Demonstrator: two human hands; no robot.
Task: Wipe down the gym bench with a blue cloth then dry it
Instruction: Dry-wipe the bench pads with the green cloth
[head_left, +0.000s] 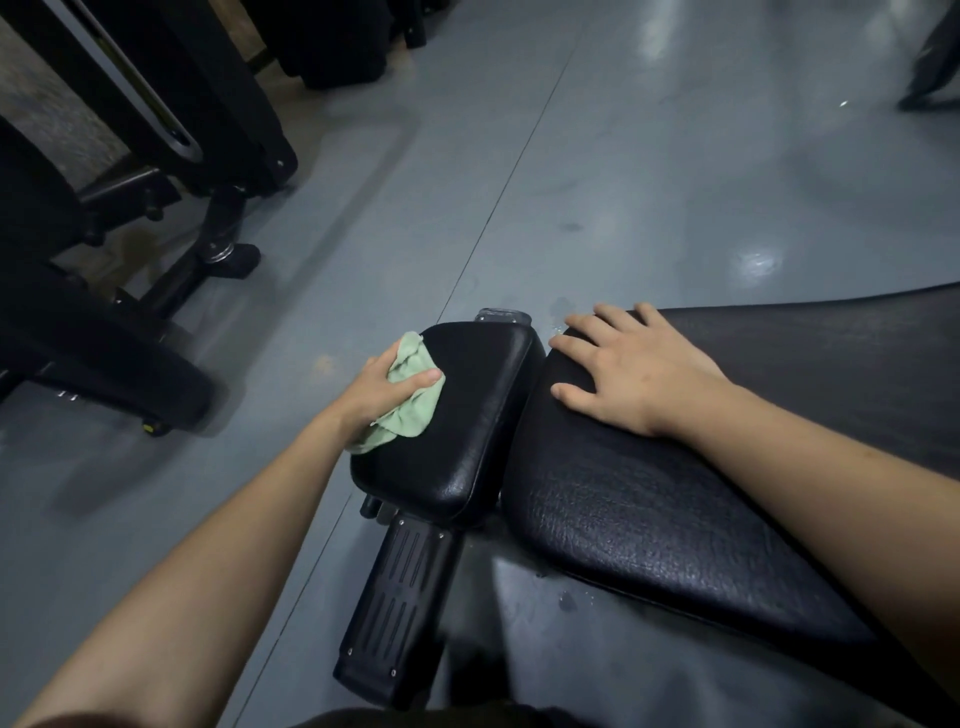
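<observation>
A black padded gym bench fills the lower right. Its small seat pad (467, 415) lies left of the long back pad (649, 519). My left hand (379, 395) grips a bunched pale green cloth (410, 410) and holds it against the seat pad's left edge. My right hand (623, 369) rests flat on the near end of the back pad, fingers spread and straight. No blue cloth is in view.
The bench's black foot plate (395, 597) juts toward me below the seat pad. Black gym machine frames and feet (171, 218) crowd the left side. Grey floor (623, 182) stretches beyond the bench, with a few wet spots (566, 600) near the back pad.
</observation>
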